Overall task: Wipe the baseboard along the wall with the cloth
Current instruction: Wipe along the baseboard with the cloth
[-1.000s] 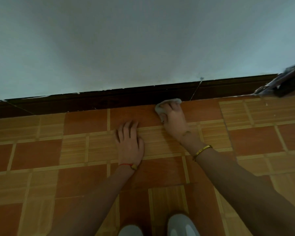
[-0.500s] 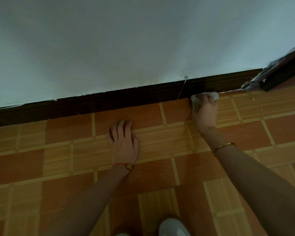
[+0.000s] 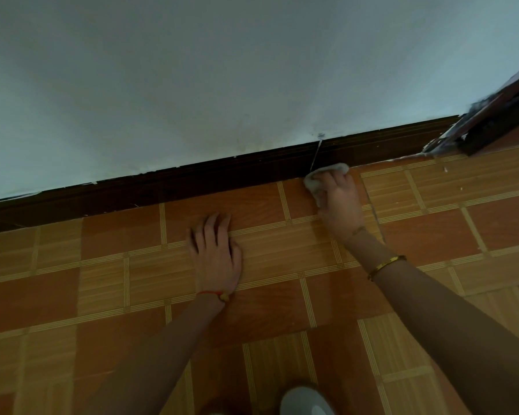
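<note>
1. My right hand point(image 3: 340, 202) is gripping a white cloth point(image 3: 321, 179), fingers curled over it, and is pressing it against the foot of the dark baseboard point(image 3: 192, 181).
2. My left hand point(image 3: 216, 256) is lying flat on the tiled floor point(image 3: 102, 280), fingers extended, holding nothing.
3. The baseboard is running along the pale wall point(image 3: 222, 70) towards a dark door frame point(image 3: 492, 121) at right.
4. A gold bangle point(image 3: 385, 266) is sitting on my right wrist and a red cord point(image 3: 215, 295) on my left.

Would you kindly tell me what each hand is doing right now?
Left hand: open, flat on the tiled floor.
Right hand: holding the white cloth.
</note>
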Tool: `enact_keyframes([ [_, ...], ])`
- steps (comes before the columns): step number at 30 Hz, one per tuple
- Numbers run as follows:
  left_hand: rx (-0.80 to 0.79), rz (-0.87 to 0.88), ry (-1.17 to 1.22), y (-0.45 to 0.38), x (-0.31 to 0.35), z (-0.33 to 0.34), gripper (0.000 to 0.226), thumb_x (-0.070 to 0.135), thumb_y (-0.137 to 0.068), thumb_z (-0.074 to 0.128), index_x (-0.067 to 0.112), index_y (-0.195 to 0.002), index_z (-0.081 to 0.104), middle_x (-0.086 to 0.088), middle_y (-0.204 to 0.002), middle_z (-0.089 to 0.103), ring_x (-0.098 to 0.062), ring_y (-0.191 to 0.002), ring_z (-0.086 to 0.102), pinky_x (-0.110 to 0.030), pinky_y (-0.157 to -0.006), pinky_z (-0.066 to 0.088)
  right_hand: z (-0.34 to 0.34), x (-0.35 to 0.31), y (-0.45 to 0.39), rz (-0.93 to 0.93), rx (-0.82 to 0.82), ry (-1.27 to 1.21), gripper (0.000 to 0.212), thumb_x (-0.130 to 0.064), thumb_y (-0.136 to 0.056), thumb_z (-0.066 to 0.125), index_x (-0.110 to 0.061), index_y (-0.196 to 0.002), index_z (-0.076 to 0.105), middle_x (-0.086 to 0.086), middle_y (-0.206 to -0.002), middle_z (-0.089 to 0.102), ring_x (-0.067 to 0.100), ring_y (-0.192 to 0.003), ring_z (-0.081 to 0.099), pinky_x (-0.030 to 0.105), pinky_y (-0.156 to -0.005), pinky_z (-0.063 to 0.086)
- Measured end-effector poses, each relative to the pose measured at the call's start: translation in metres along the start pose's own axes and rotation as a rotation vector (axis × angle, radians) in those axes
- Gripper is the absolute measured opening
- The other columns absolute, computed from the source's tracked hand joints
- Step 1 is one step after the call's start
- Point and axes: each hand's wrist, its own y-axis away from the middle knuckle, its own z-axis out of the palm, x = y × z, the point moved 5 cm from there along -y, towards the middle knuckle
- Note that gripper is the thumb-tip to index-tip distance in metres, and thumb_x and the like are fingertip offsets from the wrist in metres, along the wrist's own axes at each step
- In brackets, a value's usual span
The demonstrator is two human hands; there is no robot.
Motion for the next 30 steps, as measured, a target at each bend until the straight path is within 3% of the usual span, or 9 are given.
enact_keyframes([
  [3,-0.004,0.002,-0.009,0.0,-0.001,0.0,0.05,0.028,-0.097,0.038,0.011,-0.142,0.051,-0.013,-0.145,0.049,-0.036,-0.136,0.044,-0.062,-0.118,0.023,-0.015,0.036,-0.006,0.145,0.028,0.068,0.038,0.004,-0.079,0.06,-0.001,-0.116,0.06,0.023,-0.115,0.058,0.04,-0.102,0.049,0.048,-0.088,0.045],
  [9,0.017,0.004,-0.009,0.0,-0.001,0.001,0.05,0.027,-0.097,0.04,0.011,-0.142,0.052,-0.013,-0.144,0.05,-0.036,-0.134,0.045,-0.062,-0.118,0.024,-0.014,0.037,-0.008,0.286,0.072,0.073,0.046,0.004,-0.073,0.06,0.001,-0.119,0.057,0.026,-0.117,0.057,0.041,-0.103,0.049,0.044,-0.089,0.042],
  [18,0.031,0.012,0.023,0.001,0.0,0.0,0.05,0.027,-0.097,0.04,0.011,-0.142,0.052,-0.012,-0.144,0.05,-0.034,-0.135,0.044,-0.06,-0.12,0.021,0.012,-0.021,0.0,-0.141,-0.095,-0.105,0.034,0.003,-0.081,0.062,-0.005,-0.114,0.062,0.015,-0.115,0.059,0.031,-0.108,0.049,0.034,-0.088,0.042],
  [20,0.03,0.015,0.03,0.001,-0.001,-0.001,0.049,0.027,-0.097,0.04,0.011,-0.142,0.052,-0.013,-0.144,0.05,-0.035,-0.135,0.045,-0.06,-0.12,0.02,0.005,0.0,-0.001,-0.079,-0.071,-0.07,0.034,0.002,-0.082,0.061,-0.006,-0.116,0.061,0.014,-0.117,0.059,0.033,-0.108,0.049,0.036,-0.088,0.043],
  [25,0.016,0.006,0.039,0.001,-0.002,-0.001,0.049,0.027,-0.097,0.04,0.011,-0.142,0.053,-0.013,-0.145,0.05,-0.036,-0.135,0.046,-0.061,-0.119,0.02,-0.026,0.078,-0.011,0.271,0.046,0.041,0.033,-0.006,-0.088,0.057,-0.003,-0.122,0.055,0.025,-0.123,0.053,0.044,-0.109,0.048,0.049,-0.089,0.045],
  [30,0.013,0.002,0.03,0.0,-0.001,-0.002,0.049,0.027,-0.097,0.039,0.011,-0.141,0.053,-0.012,-0.145,0.049,-0.036,-0.135,0.045,-0.062,-0.118,0.022,-0.031,0.083,-0.016,0.394,0.064,0.058,0.04,-0.002,-0.085,0.058,0.0,-0.125,0.053,0.026,-0.125,0.052,0.043,-0.114,0.044,0.046,-0.094,0.042],
])
